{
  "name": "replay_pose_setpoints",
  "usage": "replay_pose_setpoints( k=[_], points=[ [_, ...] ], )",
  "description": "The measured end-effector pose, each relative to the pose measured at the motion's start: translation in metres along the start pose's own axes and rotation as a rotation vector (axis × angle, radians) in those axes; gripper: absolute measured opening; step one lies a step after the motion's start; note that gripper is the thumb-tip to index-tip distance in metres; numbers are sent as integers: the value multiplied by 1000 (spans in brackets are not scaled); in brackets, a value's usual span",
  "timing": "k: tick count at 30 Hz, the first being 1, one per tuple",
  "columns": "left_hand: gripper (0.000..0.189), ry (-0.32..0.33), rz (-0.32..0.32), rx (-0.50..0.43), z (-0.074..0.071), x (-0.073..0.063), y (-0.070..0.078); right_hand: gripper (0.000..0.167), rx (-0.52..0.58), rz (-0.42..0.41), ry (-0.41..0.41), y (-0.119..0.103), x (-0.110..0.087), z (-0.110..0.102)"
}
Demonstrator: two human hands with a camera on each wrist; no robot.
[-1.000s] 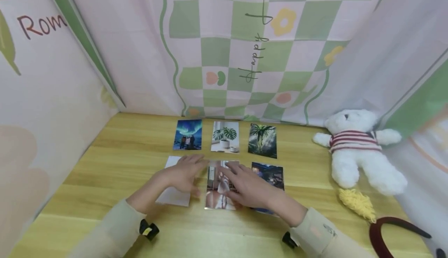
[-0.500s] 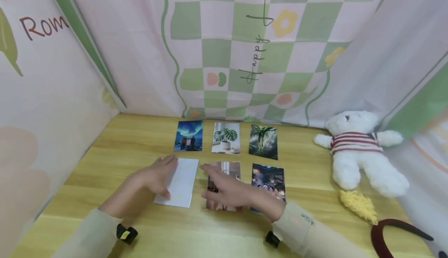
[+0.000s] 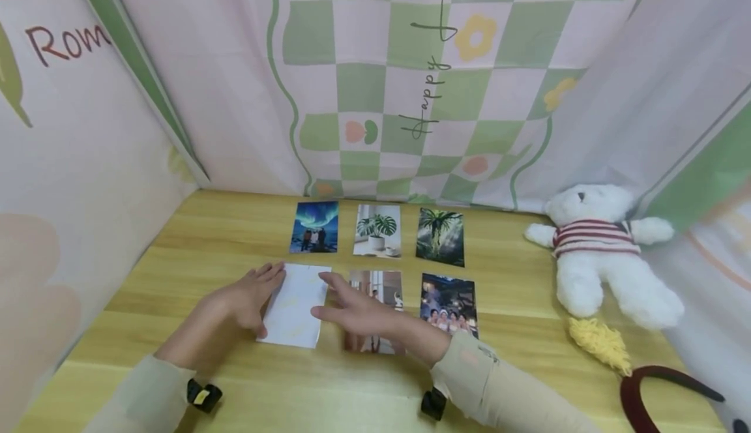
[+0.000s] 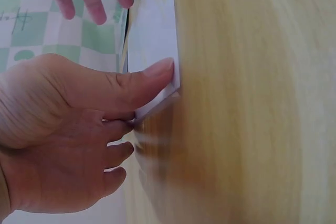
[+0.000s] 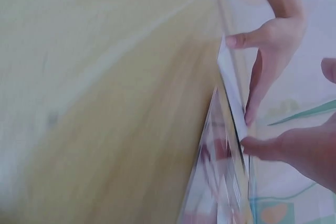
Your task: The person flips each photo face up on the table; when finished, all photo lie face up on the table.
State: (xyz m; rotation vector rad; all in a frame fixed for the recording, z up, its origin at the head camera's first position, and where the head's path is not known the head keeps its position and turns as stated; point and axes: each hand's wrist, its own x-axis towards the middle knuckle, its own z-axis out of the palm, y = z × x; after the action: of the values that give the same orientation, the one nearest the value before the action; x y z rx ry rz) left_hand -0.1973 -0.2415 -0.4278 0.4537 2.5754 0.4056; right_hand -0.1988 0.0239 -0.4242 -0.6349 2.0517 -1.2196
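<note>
A blank white card (image 3: 298, 306), perhaps a photo lying face down, is flat on the wooden table at the front left. My left hand (image 3: 239, 297) lies along its left edge, thumb at the near corner and fingertips at the far one. In the left wrist view the left thumb (image 4: 157, 69) touches the card's corner. From the other side, my right hand (image 3: 366, 315) reaches over the photo print with a pinkish interior (image 3: 381, 283), partly covering it. Thumb and forefinger, spread apart, touch the card's right edge.
Behind lie a northern-lights photo (image 3: 314, 227), a potted-plant photo (image 3: 377, 231) and a hanging-plant photo (image 3: 440, 236). A photo of several people (image 3: 448, 302) is at front right. Further right are a white teddy bear (image 3: 595, 250), a yellow yarn bundle (image 3: 598, 343) and a dark red headband (image 3: 636, 394).
My left hand has moved left off the white card's top to its left edge. My right hand has moved left from the middle photo to the card's right edge. The card shifted slightly left.
</note>
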Motion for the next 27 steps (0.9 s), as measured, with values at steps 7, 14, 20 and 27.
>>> replay_pose_setpoints(
  k=[7, 14, 20, 27],
  points=[
    [114, 29, 18, 18, 3, -2, 0, 89, 177, 126, 80, -6, -1, 8],
    [114, 42, 32, 28, 4, -1, 0, 88, 427, 125, 117, -8, 7, 12],
    [113, 42, 24, 25, 5, -2, 0, 85, 587, 135, 216, -8, 9, 11],
    [113, 36, 16, 26, 6, 0, 0, 88, 715, 141, 212, -6, 6, 8]
  ],
)
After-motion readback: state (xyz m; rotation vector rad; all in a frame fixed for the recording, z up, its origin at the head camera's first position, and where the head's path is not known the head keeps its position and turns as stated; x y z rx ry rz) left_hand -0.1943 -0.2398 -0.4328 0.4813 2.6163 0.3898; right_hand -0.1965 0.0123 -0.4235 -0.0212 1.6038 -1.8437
